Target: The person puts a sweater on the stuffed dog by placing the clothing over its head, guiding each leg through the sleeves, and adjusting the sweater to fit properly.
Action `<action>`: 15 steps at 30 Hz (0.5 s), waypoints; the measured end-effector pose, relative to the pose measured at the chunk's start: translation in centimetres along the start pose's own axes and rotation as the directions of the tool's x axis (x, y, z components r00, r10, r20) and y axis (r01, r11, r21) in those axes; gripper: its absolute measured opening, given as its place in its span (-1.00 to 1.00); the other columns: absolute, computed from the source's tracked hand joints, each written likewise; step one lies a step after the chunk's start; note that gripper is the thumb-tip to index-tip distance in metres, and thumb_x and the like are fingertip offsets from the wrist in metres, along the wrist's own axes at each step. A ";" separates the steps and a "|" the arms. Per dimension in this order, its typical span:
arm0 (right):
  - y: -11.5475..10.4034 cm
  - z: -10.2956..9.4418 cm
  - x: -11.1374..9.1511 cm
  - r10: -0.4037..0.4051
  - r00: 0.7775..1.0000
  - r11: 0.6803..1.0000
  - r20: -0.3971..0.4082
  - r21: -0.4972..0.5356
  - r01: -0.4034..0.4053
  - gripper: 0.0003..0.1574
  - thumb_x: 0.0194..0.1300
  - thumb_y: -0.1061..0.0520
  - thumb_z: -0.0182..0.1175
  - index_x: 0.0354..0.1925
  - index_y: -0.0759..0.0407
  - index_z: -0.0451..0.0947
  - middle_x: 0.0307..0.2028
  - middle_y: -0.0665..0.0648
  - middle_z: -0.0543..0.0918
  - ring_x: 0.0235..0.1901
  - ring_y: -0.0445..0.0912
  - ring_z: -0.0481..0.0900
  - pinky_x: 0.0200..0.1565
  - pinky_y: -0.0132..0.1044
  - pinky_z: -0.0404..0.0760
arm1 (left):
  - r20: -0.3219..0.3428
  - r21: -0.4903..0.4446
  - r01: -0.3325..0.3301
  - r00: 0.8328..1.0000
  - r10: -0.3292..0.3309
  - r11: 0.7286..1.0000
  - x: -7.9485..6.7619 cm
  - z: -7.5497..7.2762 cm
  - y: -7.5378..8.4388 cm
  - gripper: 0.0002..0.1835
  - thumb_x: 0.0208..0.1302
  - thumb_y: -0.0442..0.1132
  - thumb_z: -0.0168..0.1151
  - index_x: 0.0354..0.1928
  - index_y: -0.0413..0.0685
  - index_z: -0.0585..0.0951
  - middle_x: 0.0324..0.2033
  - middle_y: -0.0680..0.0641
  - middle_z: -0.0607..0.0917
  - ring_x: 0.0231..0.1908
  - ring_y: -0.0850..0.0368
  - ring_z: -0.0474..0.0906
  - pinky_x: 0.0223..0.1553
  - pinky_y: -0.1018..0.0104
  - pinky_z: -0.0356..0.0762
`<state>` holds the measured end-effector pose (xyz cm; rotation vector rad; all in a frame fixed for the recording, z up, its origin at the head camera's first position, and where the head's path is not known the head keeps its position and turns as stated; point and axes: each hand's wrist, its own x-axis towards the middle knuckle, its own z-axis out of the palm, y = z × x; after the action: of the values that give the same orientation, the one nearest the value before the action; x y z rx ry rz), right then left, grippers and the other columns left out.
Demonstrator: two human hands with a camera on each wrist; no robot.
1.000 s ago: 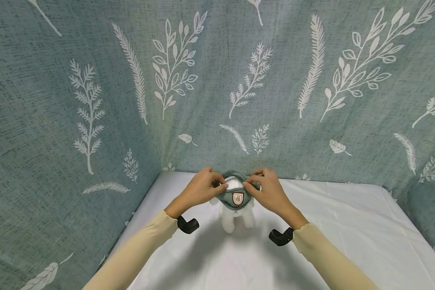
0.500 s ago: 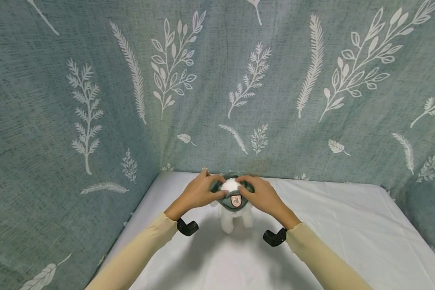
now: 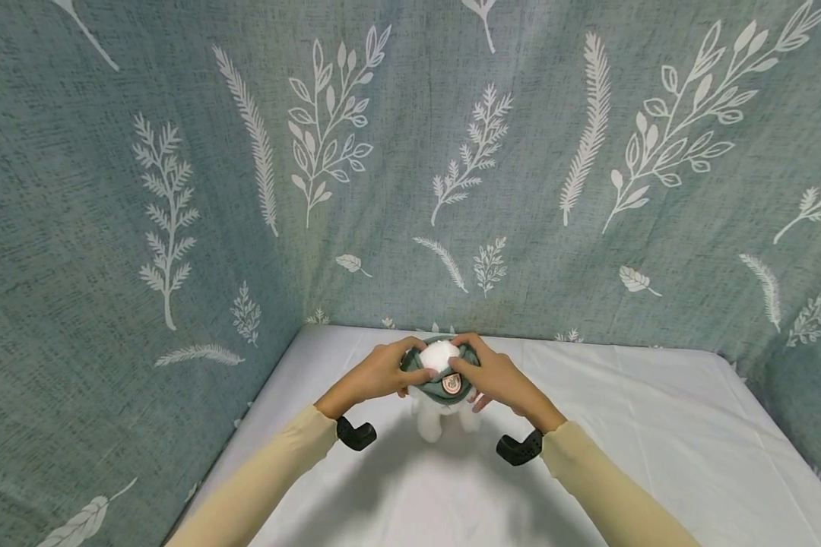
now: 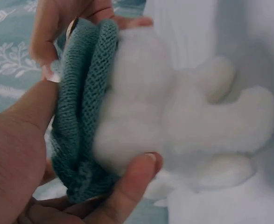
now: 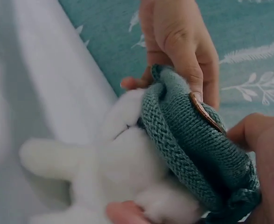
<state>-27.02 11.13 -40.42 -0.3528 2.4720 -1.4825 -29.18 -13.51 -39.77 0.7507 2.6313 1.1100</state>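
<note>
A white plush toy point(image 3: 429, 422) stands upright on the white-covered surface, its stubby legs toward me. Around its head sits a green knitted hat point(image 4: 69, 112) with a rolled band and an oval-looking badge point(image 3: 452, 384) at the front. White plush shows through the hat's top opening in the head view. My left hand point(image 3: 383, 371) grips the hat's left side, thumb on the front fabric and another finger against the toy's head. My right hand point(image 3: 501, 378) grips the opposite side, thumb beside the badge, with lower fingers by the toy's cheek. The toy's face is mostly hidden under the hat.
White cloth point(image 3: 622, 448) covers the surface under the toy. Close behind rises a grey-green curtain point(image 3: 383, 190) with white leaf prints, continuing along the left side. A black wrist device point(image 3: 357, 434) sits on the left wrist, another point(image 3: 520, 448) on the right.
Both hands have come closer together and now wrap further down the hat's sides. The opening has narrowed around the white head, and the badge tilts upward.
</note>
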 end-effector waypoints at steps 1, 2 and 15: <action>0.0 0.0 0.0 0.005 1.000 0.999 0.001 0.034 -0.005 -0.43 0.54 -0.19 0.13 0.41 -0.21 0.30 -0.03 0.29 0.64 -0.45 0.13 0.72 -0.39 -0.06 0.74 | -0.008 -0.019 0.003 1.000 -0.003 1.000 0.0 0.1 -0.1 -0.42 0.39 0.13 0.34 0.32 0.04 0.49 -0.44 -0.01 0.72 -0.52 0.05 0.69 -0.39 0.19 0.62; 0.1 0.0 0.1 0.009 1.000 0.998 -0.003 0.057 -0.009 -0.44 0.54 -0.15 0.12 0.41 -0.20 0.31 -0.01 0.31 0.63 -0.43 0.12 0.72 -0.34 -0.06 0.74 | -0.016 -0.037 0.005 1.000 -0.006 0.999 0.0 0.2 -0.2 -0.44 0.38 0.13 0.35 0.30 0.07 0.50 -0.41 0.00 0.73 -0.50 0.05 0.69 -0.37 0.18 0.62; 0.5 0.6 0.4 0.063 0.993 0.992 -0.101 0.111 -0.052 -0.46 0.45 0.05 0.11 0.35 0.04 0.44 0.06 0.30 0.60 -0.32 0.04 0.70 -0.31 -0.08 0.75 | -0.082 -0.225 0.022 0.996 -0.041 0.974 0.2 0.9 -0.7 -0.46 0.26 0.06 0.49 0.19 0.00 0.57 -0.17 -0.11 0.68 -0.29 0.03 0.67 -0.29 0.18 0.69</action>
<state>-27.23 10.79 -41.19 -0.1865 2.4443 -1.6421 -29.34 -13.25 -40.89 0.6256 2.5171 1.4299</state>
